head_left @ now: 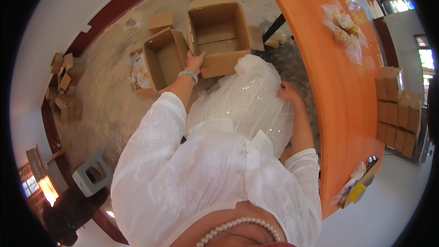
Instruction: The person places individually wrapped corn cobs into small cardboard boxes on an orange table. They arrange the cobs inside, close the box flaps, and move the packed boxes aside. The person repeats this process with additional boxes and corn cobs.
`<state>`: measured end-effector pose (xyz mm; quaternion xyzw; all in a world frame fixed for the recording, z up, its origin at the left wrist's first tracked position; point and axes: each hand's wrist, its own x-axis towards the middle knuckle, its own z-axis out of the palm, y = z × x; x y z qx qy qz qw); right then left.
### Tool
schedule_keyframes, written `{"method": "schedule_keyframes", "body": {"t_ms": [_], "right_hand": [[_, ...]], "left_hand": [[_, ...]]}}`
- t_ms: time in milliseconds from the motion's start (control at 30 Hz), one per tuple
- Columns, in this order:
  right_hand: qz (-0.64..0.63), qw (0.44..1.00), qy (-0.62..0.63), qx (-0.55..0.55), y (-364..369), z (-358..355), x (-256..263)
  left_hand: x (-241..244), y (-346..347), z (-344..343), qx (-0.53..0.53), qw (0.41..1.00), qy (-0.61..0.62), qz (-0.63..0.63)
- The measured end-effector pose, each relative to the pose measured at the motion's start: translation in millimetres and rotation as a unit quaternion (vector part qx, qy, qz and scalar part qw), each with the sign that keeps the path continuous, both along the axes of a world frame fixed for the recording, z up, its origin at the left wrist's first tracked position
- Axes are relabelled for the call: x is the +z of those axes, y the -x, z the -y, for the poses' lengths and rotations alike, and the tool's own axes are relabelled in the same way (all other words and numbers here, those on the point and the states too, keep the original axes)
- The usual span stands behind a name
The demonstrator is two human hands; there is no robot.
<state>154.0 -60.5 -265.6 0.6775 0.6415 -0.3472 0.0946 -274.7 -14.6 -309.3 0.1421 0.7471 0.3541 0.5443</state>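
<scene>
My left hand point(195, 62), with a pale bangle on its wrist, grips the near left corner of a large open cardboard box point(226, 64) on the floor. Bare cardboard shows inside that box. Directly to its left stands a narrower open cardboard box point(166, 60), its visible inside also bare. A third carton point(142, 92), holding clear plastic bags point(140, 70), sits against the narrow box's left side. My right hand point(288, 92) is at the right side of my white sequined skirt point(245, 96), fingers curled; whether they pinch the fabric is unclear.
An orange tabletop point(329, 85) runs along my right, bearing a plastic bag of yellow-brown items point(345, 29) and a yellow tape roll point(356, 193). Stacked cartons point(398, 109) stand beyond it. A grey plastic stool point(92, 173) and loose cardboard boxes point(67, 106) are at left.
</scene>
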Motion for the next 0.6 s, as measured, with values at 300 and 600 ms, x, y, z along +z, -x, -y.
{"method": "schedule_keyframes", "body": {"t_ms": [300, 600], "right_hand": [[-0.049, 0.989, -0.123, -0.067, 6, -83, -21], [-0.149, 0.985, -0.019, -0.084, 76, -155, -87]], "left_hand": [[-25, 39, -26, 0.146, 0.972, -0.046, 0.177], [16, 118, -105, 0.19, 0.941, -0.154, 0.234]]}}
